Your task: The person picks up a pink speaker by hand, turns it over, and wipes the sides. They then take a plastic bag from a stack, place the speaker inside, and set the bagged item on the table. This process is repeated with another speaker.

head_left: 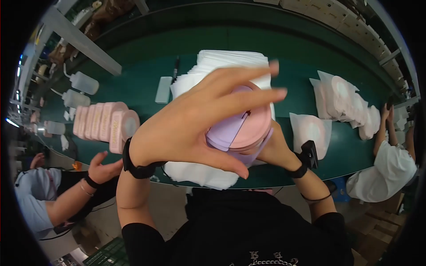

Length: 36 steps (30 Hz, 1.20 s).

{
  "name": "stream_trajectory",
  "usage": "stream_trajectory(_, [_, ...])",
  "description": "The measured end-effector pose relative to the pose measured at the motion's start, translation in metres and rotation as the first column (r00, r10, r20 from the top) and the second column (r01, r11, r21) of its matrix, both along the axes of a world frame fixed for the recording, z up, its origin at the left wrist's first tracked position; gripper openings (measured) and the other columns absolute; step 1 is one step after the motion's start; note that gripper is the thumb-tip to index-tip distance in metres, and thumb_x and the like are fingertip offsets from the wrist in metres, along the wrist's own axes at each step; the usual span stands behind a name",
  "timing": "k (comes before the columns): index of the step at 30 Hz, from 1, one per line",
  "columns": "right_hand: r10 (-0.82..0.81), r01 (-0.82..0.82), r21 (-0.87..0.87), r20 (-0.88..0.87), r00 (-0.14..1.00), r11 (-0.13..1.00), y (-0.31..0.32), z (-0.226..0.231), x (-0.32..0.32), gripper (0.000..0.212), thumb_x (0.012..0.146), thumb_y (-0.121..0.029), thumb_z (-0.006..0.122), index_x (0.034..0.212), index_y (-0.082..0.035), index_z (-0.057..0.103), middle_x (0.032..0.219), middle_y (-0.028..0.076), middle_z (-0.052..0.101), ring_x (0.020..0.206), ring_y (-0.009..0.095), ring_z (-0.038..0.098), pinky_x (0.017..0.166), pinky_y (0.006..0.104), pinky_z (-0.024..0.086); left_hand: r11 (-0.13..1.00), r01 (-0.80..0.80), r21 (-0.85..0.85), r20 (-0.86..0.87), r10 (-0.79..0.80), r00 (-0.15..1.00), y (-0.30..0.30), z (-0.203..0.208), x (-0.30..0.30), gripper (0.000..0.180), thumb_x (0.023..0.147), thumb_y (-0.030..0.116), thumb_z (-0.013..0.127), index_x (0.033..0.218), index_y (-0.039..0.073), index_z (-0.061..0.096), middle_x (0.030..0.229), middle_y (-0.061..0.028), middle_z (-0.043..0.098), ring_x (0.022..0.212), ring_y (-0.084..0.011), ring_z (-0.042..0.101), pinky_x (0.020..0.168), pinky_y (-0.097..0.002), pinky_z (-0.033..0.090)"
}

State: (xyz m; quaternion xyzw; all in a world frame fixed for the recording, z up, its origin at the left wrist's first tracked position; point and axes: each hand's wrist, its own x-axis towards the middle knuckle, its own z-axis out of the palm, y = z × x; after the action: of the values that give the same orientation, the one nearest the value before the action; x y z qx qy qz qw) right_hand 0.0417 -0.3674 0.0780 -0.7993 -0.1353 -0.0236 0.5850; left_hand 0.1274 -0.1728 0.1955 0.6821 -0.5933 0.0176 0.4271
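In front of my chest is a round pink and lilac container (pixel 249 132) with a split, two-coloured lid. My right hand (pixel 274 148) grips it from the right and below; most of those fingers are behind it. Over the lid stretches my left hand (pixel 191 117), its fingers spread and thumb apart, partly covering the container. Whether the left palm touches the lid cannot be made out. Underneath both hands lies a stack of thin white sleeves (pixel 230 60). A pink container in a translucent bag (pixel 310 135) rests just right of my right hand.
Pink containers (pixel 104 124) stand in a row at left, near white squeeze bottles (pixel 83 83). A pale flat box (pixel 163 90) and a black pen (pixel 176 66) lie behind my left hand. Bagged pieces (pixel 344 99) pile up at right. Co-workers' arms (pixel 66 206) flank me.
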Motion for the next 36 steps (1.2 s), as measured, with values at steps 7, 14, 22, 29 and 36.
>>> stream_trajectory(7, [0.017, -0.032, 0.252, 0.063, 0.998, 0.967, 0.023, -0.042, 0.033, 0.091, 0.058, -0.023, 0.086, 0.131, -0.001, 0.035, 0.126, 0.017, 0.047, 0.118, 0.028, 0.047, 0.100, 0.0369, 0.038, 0.917, -0.147, 0.371, 0.171, 0.088, 0.981, 0.000, 0.004, 0.004, 0.077, 0.058, 0.038, 0.081, 0.121, 0.006, 0.054, 0.125, -0.0162, 0.048, 0.112, -0.0317, 0.047, 0.092, -0.0392, 0.041])
stream_trajectory(14, [0.030, -0.059, 0.309, 0.099, 0.995, 0.949, 0.026, -0.036, 0.038, 0.092, 0.058, -0.023, 0.085, 0.131, -0.001, 0.034, 0.127, 0.019, 0.043, 0.121, 0.030, 0.043, 0.102, 0.0380, 0.036, 0.911, -0.189, 0.367, 0.307, 0.073, 0.949, -0.024, 0.011, 0.008, 0.050, 0.066, 0.030, 0.070, 0.108, 0.005, 0.058, 0.112, -0.0158, 0.054, 0.095, -0.0331, 0.056, 0.081, -0.0374, 0.047])
stream_trajectory(22, [0.037, -0.060, 0.349, 0.072, 0.997, 0.935, 0.029, -0.036, 0.028, 0.089, 0.060, -0.022, 0.082, 0.131, 0.001, 0.034, 0.128, 0.019, 0.042, 0.121, 0.032, 0.042, 0.102, 0.0378, 0.036, 0.878, -0.462, 0.121, 0.501, 0.348, 0.793, -0.031, -0.017, -0.021, 0.041, 0.070, 0.028, 0.065, 0.102, 0.003, 0.059, 0.105, -0.0164, 0.056, 0.090, -0.0328, 0.058, 0.077, -0.0375, 0.048])
stream_trajectory(29, [0.076, -0.121, 0.293, 0.159, 0.984, 0.948, 0.021, -0.044, 0.028, 0.090, 0.061, -0.022, 0.081, 0.133, 0.000, 0.031, 0.128, 0.020, 0.041, 0.121, 0.033, 0.042, 0.101, 0.0379, 0.037, 0.877, -0.256, 0.407, 0.458, 0.047, 0.888, -0.031, 0.022, -0.015, 0.039, 0.068, 0.025, 0.066, 0.101, 0.006, 0.060, 0.104, -0.0127, 0.058, 0.091, -0.0305, 0.057, 0.075, -0.0369, 0.049])
stream_trajectory(36, [-0.002, -0.040, 0.404, 0.101, 0.995, 0.914, 0.028, -0.050, 0.028, 0.091, 0.062, -0.020, 0.081, 0.133, 0.001, 0.029, 0.127, 0.020, 0.040, 0.120, 0.033, 0.043, 0.100, 0.0379, 0.037, 0.902, -0.151, 0.405, 0.356, -0.004, 0.934, -0.053, 0.011, 0.005, 0.037, 0.063, 0.024, 0.067, 0.097, 0.007, 0.062, 0.101, -0.0098, 0.060, 0.088, -0.0291, 0.057, 0.073, -0.0356, 0.049])
